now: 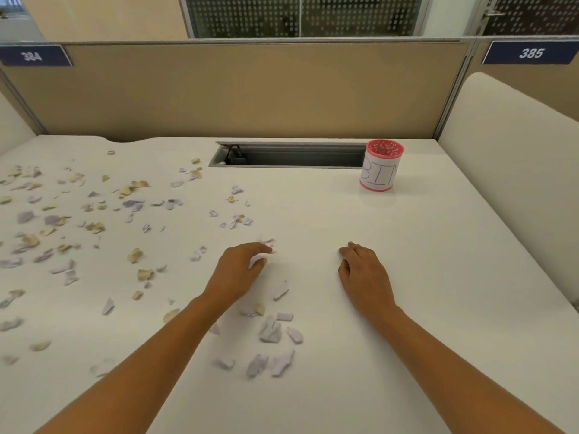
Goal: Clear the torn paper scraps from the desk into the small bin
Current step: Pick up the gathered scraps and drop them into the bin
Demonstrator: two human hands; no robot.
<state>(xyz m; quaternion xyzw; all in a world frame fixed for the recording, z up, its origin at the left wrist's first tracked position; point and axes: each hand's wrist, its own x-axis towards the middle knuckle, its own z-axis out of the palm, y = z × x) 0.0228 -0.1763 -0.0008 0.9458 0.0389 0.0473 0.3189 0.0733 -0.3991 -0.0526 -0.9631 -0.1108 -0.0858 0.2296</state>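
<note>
Torn paper scraps (91, 227), pale lilac and tan, lie scattered over the left half of the white desk (407, 277), with a small group of lilac scraps (271, 332) near the front centre. My left hand (239, 270) is at mid-desk, its fingers curled round white and lilac scraps (261, 258). My right hand (365, 274) rests palm down on bare desk to the right, fingers relaxed, holding nothing. The small bin (380, 166), a pink mesh cup with a white label reading BIN, stands upright at the back right, far from both hands.
A grey cable trough (291, 155) is recessed in the desk just left of the bin. A beige partition (250, 92) closes the back, and a cream side panel (513, 170) bounds the right edge.
</note>
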